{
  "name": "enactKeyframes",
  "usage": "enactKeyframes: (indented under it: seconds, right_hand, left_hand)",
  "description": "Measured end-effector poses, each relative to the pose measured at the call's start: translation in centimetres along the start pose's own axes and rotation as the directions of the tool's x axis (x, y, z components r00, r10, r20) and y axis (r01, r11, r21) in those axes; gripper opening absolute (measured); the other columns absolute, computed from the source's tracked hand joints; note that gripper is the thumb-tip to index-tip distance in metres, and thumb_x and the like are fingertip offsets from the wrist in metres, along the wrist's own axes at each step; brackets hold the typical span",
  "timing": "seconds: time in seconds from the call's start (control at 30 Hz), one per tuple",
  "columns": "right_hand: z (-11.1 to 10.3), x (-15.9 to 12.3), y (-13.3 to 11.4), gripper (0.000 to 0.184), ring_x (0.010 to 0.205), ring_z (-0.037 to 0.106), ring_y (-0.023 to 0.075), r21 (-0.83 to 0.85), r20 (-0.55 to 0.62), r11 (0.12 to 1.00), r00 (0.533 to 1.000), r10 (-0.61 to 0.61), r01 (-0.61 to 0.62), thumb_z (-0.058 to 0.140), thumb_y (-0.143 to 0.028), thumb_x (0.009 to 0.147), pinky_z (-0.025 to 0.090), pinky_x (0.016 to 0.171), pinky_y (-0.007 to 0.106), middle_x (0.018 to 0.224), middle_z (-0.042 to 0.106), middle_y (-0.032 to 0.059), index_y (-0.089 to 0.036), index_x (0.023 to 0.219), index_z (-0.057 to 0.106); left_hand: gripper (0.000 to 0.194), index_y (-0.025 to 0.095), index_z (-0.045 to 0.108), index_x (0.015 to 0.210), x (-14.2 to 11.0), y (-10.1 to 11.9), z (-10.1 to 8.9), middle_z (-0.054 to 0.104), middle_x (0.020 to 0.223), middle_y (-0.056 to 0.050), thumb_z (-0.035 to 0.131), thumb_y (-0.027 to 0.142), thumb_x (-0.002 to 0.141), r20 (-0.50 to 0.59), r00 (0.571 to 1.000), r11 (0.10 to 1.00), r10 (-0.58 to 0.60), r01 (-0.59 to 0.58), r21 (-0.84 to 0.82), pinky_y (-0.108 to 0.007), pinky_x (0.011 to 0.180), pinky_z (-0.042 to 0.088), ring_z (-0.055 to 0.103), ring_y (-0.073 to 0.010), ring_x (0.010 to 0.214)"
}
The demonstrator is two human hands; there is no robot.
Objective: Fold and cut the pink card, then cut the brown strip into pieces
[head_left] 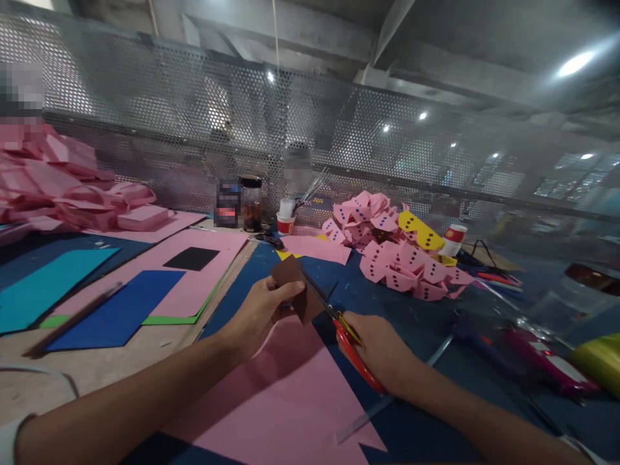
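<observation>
"Well, what is the biggest thing to think about?"

"That wide blue table top. It has lots of things on it, so the arms need room to move. Next is the big pink sheet. It lies below the hands, so the scissors should be held up, or they might nip it by mistake"

"And the pink pile with dots?"

"It sits farther back and to the right, well apart from the cutting. That is a good spot"

"What are the hands doing?"

"The right hand is wrapped round the handles of the red scissors. The left hand pinches the brown card, thumb on top and fingers under it. The card is held up near the far end of the pink sheet"

"Are the blades apart?"

"They look spread, with one lying across the card. Just which bit is being cut is hard to tell"

"So how could it go well?"

"Slow, small snips should be best. Turning the card may be easier than twisting the scissors"

"And the smallest thing?"

"That thumb tip! It is just beside one blade's point, so it ought to slide back a little before the blades close"
</observation>
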State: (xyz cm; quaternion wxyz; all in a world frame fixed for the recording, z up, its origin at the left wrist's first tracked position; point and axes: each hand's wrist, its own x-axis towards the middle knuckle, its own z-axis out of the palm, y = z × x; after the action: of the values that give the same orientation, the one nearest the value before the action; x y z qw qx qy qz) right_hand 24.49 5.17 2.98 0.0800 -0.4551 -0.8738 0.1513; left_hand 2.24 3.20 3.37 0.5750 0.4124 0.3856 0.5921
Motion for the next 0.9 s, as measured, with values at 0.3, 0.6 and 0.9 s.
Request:
enactKeyframes:
  seconds: [0.3, 0.6, 0.9]
  right_hand:
    - [-0.22, 0.04, -0.35, 0.012, 0.065, 0.058, 0.0144, -0.008, 0.018, 0.999, 0.999, 0.036, -0.036, 0.046, -0.023, 0.087, 0.023, 0.055, 0.026, 0.077, 0.068, 0.0045, -0.018, 0.08, 0.055]
    - [-0.18, 0.14, -0.33, 0.013, 0.065, 0.057, 0.0139, 0.011, 0.007, 0.999, 0.999, 0.035, -0.035, 0.046, -0.024, 0.087, 0.024, 0.055, 0.025, 0.076, 0.067, 0.0039, -0.018, 0.078, 0.054]
    - [0.2, -0.03, -0.15, 0.015, 0.064, 0.055, 0.0126, 0.04, -0.039, 0.999, 0.999, 0.017, -0.015, 0.046, -0.027, 0.089, 0.02, 0.054, 0.025, 0.075, 0.064, 0.0016, -0.019, 0.078, 0.051]
  left_hand:
    - [0.023, 0.015, 0.069, 0.092, 0.06, -0.14, -0.06, 0.071, 0.087, -0.007, 0.073, 0.031, 0.075, 0.003, 1.0, 1.0, -0.006, 0.006, -0.014, -0.029, 0.068, 0.05, 0.063, -0.0171, 0.076]
    - [0.027, 0.016, 0.068, 0.095, -0.07, 0.74, 0.19, 0.07, 0.086, -0.005, 0.073, 0.031, 0.074, -0.074, 0.997, 0.999, -0.018, 0.015, -0.044, -0.028, 0.069, 0.05, 0.065, -0.0179, 0.079]
    - [0.021, 0.016, 0.069, 0.087, -0.01, 0.65, 0.18, 0.07, 0.083, -0.004, 0.075, 0.03, 0.072, -0.05, 0.999, 0.999, -0.008, 0.005, -0.046, -0.026, 0.065, 0.049, 0.062, -0.015, 0.071]
